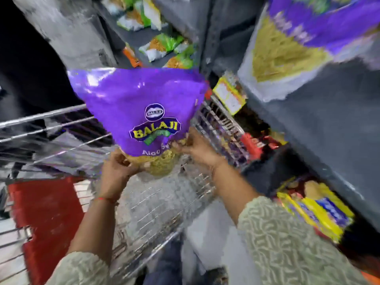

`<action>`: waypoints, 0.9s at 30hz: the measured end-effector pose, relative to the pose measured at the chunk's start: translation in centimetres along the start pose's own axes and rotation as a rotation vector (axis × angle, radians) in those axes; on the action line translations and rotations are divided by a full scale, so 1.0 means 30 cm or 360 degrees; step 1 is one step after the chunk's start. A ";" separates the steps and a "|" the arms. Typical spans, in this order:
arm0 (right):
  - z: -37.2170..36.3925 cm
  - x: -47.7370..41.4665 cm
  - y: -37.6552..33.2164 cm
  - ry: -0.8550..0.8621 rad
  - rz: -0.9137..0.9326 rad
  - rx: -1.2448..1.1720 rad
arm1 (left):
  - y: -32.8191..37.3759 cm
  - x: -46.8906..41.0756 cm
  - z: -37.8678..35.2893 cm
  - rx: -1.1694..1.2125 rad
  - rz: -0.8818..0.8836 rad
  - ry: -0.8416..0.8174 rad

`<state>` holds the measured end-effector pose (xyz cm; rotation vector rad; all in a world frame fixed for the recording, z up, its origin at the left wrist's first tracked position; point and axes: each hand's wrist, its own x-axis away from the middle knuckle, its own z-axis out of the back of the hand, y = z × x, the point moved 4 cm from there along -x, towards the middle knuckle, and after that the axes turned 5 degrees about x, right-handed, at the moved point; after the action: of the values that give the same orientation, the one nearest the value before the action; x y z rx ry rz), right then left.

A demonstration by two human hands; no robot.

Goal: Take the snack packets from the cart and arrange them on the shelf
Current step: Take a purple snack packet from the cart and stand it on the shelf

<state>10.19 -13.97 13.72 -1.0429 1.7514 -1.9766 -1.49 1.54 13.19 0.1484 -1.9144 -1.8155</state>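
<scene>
A large purple Balaji snack packet [135, 108] is held upright above the wire cart [156, 202], its clear window of yellow sev at the bottom. My left hand [118, 166] grips its lower left corner and my right hand [195, 148] grips its lower right edge. The grey shelf [320, 128] stands to the right. A matching purple packet [304, 38] sits on the shelf at the top right. The frame is blurred by motion.
Green and orange packets [164, 44] lie on a farther shelf at the top centre. Yellow and blue packets [316, 210] fill the lower shelf at right. A yellow price tag [229, 95] hangs on the shelf edge. The cart has a red child-seat flap [47, 219].
</scene>
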 end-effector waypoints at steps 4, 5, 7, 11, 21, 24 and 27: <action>0.219 0.319 -0.146 0.0453 0.0196 -0.0121 | 0.242 0.103 -0.258 0.0044 -0.0202 -0.0254; 0.264 0.385 -0.165 0.0522 0.0261 -0.0143 | 0.297 0.134 -0.325 0.0086 -0.0249 -0.0322; 0.360 0.548 -0.220 0.0671 0.0359 -0.0141 | 0.392 0.191 -0.488 0.0123 -0.0338 -0.0527; 0.547 0.801 -0.266 0.0991 0.0458 -0.0176 | 0.466 0.202 -0.764 0.0102 -0.0404 -0.0926; 0.901 1.034 -0.223 0.1767 0.0482 -0.0227 | 0.523 0.087 -1.411 -0.0058 -0.0303 -0.1697; 0.961 1.024 -0.194 0.1847 0.0462 -0.0263 | 0.499 0.050 -1.495 -0.0092 -0.0253 -0.1785; 0.993 1.009 -0.163 0.1952 0.0467 -0.0262 | 0.483 0.023 -1.534 -0.0079 -0.0195 -0.1812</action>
<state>10.79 -54.37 27.73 0.6115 2.3865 -2.4382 20.86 -38.95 26.92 -1.0114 -2.5626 -2.2554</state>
